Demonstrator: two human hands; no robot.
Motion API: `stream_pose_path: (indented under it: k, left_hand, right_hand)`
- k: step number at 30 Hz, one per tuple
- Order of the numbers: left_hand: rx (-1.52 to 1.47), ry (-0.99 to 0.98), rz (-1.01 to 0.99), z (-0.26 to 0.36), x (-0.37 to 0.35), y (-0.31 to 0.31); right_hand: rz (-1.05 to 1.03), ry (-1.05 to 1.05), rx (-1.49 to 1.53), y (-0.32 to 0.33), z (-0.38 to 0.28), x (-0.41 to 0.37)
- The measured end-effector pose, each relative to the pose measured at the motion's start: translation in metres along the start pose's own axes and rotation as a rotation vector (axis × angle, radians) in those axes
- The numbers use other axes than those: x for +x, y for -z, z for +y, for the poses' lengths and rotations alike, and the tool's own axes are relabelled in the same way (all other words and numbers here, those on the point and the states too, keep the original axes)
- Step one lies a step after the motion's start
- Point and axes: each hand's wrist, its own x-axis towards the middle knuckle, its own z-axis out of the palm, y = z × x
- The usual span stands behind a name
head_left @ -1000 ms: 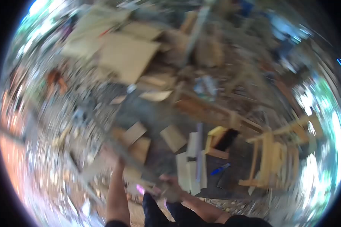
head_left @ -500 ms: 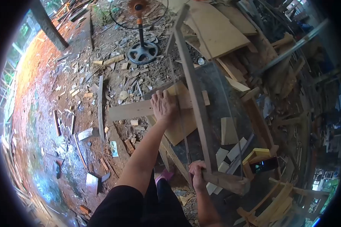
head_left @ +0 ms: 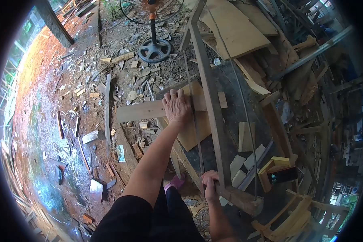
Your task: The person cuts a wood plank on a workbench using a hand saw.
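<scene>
My left hand [head_left: 176, 107] presses on a pale wooden plank [head_left: 139, 111], its fingers bent over the far edge. Under that plank lies a yellowish board [head_left: 195, 133], on a dark work surface [head_left: 226, 117]. In my right hand [head_left: 210, 185] is the near end of a large wooden frame saw [head_left: 212, 101], with the fingers wrapped round its grip. The thin saw blade [head_left: 195, 127] crosses the plank just right of my left hand. A cord [head_left: 242, 92] runs along the other side of the saw's frame.
Offcuts [head_left: 246, 137] and a dark phone-like device [head_left: 283, 175] in a yellow wooden holder lie on the right. Large boards [head_left: 234, 28] are stacked at the back. A fan with a round base [head_left: 154, 51] stands beyond the plank. Wood scraps litter the ground at left.
The saw has shifted slightly toward me against the plank, and the end of its near arm sits lower. My left hand stays on the plank. The whole view has moved a little.
</scene>
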Motion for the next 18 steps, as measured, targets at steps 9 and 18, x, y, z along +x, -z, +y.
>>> stream_pose_path:
  k: [9,18]
  left_hand:
    - [0.028,-0.033,-0.013,-0.002,0.002,0.001]
    - [-0.388,-0.012,0.093,-0.03,-0.003,-0.001]
  right_hand:
    - [0.045,-0.069,-0.067,-0.017,0.014,0.04]
    - [0.07,0.01,-0.023,-0.013,0.016,0.031]
